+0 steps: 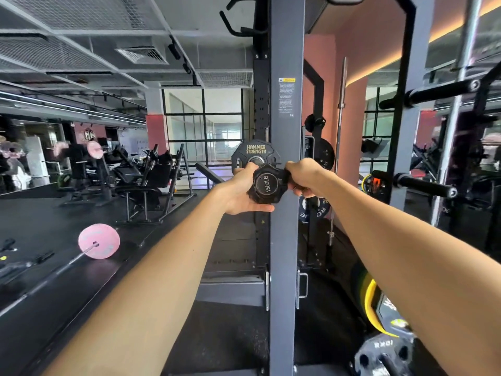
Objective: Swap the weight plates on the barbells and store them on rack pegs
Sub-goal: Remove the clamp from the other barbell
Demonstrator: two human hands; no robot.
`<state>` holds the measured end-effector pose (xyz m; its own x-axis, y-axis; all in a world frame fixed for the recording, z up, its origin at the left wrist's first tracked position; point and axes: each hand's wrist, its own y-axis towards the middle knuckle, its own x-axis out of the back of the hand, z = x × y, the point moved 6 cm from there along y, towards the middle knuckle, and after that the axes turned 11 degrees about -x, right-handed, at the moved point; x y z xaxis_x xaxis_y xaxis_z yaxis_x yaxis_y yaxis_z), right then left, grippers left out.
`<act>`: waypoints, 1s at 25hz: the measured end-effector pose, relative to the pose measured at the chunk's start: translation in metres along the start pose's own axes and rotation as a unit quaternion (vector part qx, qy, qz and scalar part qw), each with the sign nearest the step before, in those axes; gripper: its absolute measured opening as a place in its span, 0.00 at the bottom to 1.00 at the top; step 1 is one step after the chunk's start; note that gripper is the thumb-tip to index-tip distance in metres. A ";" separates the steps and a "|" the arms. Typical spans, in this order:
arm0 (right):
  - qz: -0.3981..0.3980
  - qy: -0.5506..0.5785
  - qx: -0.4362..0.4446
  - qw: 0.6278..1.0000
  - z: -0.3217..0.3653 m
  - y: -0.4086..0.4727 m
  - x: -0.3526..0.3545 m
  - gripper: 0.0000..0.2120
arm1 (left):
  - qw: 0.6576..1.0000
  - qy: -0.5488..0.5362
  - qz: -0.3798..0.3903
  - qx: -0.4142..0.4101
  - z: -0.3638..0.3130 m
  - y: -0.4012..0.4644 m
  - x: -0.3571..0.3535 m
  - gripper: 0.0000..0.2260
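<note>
Gym rack upright [286, 240] fills the centre; left hand [238, 191] and right hand [305, 177] both grip a small black weight plate [267, 183] held against it, just below a Hammer Strength plate [254, 153] on a peg

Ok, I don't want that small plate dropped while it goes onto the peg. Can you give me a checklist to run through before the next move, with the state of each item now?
1. Left hand grips the small black plate from below and the side: ok.
2. Right hand holds the plate's right edge: ok.
3. Plate faces the person, label readable: ok.
4. Plate's hole lined up with the peg: cannot tell, the hands and plate hide it.
5. Room on the peg in front of the Hammer Strength plate: cannot tell.
6. Grey rack upright close to the right of the plate; fingers clear of it: cannot tell.
</note>
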<state>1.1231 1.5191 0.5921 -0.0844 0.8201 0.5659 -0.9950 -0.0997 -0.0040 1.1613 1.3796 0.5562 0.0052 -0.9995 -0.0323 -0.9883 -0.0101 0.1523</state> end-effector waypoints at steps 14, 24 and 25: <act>0.276 0.064 0.020 0.959 -0.038 -0.040 -0.055 0.11 | 0.999 0.039 0.021 0.020 0.030 -0.067 0.051 0.33; 0.364 0.173 0.080 0.912 -0.011 -0.016 -0.189 0.08 | 0.974 0.197 -0.104 -0.030 0.055 -0.094 0.173 0.39; 0.365 0.175 0.081 0.911 -0.009 -0.011 -0.200 0.08 | 0.972 0.203 -0.113 -0.032 0.060 -0.094 0.182 0.39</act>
<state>1.1500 1.3614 0.4720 -0.7605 0.6282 0.1644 -0.6483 -0.7492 -0.1360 1.2458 1.2000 0.4766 0.2929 -0.9012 0.3193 -0.9438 -0.2190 0.2476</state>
